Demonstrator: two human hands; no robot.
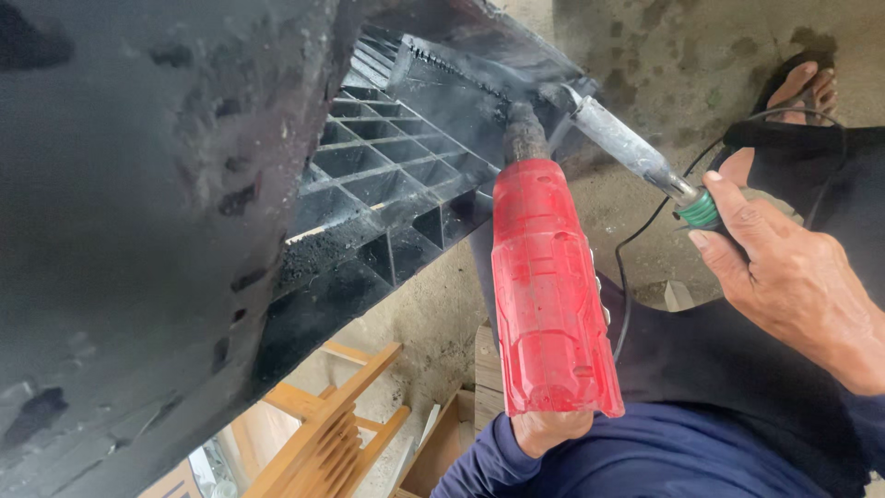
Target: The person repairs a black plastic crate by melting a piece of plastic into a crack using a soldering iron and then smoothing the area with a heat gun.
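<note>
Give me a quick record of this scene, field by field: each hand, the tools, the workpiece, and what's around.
Left hand: left hand grips the base of a red plastic heat gun
Heat gun nozzle: blackened, aimed at the seam of the black plastic panel with grid ribs
Right hand: right hand holds a soldering iron with green collar and grey shaft
Iron tip: touching the panel edge beside the nozzle
Cord: black cable trailing over the concrete floor
Below: wooden frame
Foot: sandalled foot, top right
</note>
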